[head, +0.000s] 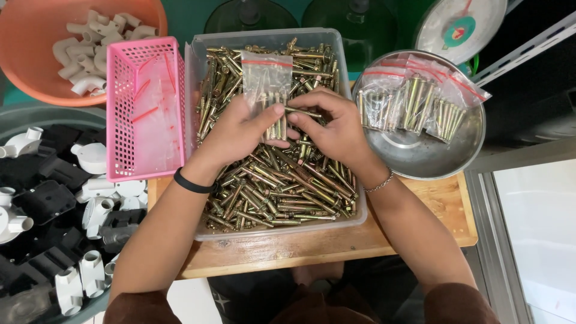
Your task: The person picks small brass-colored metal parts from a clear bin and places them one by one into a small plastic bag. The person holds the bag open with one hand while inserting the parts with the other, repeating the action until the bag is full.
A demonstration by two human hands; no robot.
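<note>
A small clear plastic bag [268, 84] with a red seal strip sits at the upper middle of the frame, above a clear plastic tub [351, 219] heaped with brass-coloured anchor bolts [282, 186]. The left hand [240, 129] pinches the lower edge of the bag between thumb and fingers, holding it open with a few bolts already standing inside. The right hand [330, 126], just beside it and touching the bag's mouth, grips a single bolt [302, 111] in its fingertips, with the tip of the bolt at the bag. The left wrist wears a black band [192, 183], the right a thin silver bracelet [380, 182]. The tub rests on a wooden table [444, 210] at the centre of the frame. To the right of the tub, touching its edge, a round metal bowl [420, 156] holds several filled bags of bolts [414, 99]. Left of the tub lies a pink plastic basket [129, 150] with empty bags in it. At the upper left an orange basin [24, 54] holds white pipe elbows [90, 45]. At the lower left a grey bin [36, 114] holds black and white plastic fittings [54, 204]. A weighing scale dial [459, 24] shows at the upper right.
</note>
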